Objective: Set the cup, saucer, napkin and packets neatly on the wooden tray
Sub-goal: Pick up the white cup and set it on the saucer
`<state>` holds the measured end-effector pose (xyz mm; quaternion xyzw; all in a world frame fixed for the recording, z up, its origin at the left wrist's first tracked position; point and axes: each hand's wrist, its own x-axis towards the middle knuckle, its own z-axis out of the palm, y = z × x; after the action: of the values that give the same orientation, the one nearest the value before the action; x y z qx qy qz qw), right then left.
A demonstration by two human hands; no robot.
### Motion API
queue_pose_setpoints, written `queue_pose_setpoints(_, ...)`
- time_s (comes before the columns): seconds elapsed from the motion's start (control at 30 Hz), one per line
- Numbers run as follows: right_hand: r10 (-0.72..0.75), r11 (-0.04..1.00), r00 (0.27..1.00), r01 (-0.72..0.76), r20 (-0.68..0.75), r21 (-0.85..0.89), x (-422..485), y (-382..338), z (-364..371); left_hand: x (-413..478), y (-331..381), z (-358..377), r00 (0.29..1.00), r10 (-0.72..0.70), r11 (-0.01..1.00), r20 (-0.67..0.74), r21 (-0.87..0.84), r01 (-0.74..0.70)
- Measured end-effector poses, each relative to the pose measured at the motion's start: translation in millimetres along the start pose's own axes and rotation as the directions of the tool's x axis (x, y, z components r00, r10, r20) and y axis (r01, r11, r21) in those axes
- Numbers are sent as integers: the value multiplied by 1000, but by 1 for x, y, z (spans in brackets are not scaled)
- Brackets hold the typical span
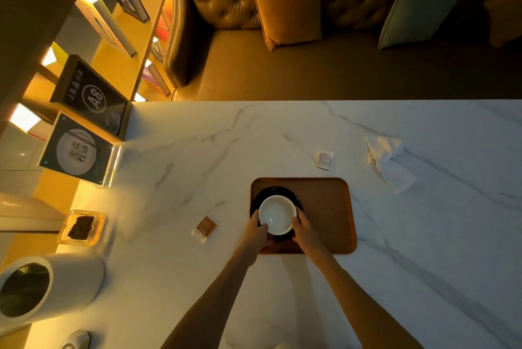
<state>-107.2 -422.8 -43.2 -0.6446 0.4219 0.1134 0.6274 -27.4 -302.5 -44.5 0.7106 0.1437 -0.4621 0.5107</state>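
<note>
Head view looks down on a white marble table (282,137), and the wooden tray (327,207) sits at the near edge right in front of the person, which makes sense as the spot everything gets gathered to. The napkin (388,162) lies crumpled well apart from the tray, off to its far right. I'd guess it wants folding before it counts as neat. On the tray, the black saucer (275,190) sits at the left end with the white cup (277,214) on it, roughly centred. My read is that keeping the crockery to one side leaves the right half of the tray bare for the napkin and packets. Both packets are off the tray: the white packet (324,160) near its far right corner, the brown packet (205,228) on the table to its left. As for the hands, the left hand (258,231) curls round the cup's left side with the thumb up at the rim, and the right hand (306,233) wraps the right side the same way — both gripping, not relaxed. Looks like a two-handed hold for steadying it on the saucer — whether fingertips also touch the saucer, I can't tell.
</note>
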Motion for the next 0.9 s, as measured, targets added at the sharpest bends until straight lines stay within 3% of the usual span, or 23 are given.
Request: queue_pose_setpoints(0.9, 44, 997, 999, -45, 19, 70, 3, 2, -1, -6, 3, -5, 999, 3, 1000, 38, -23, -2)
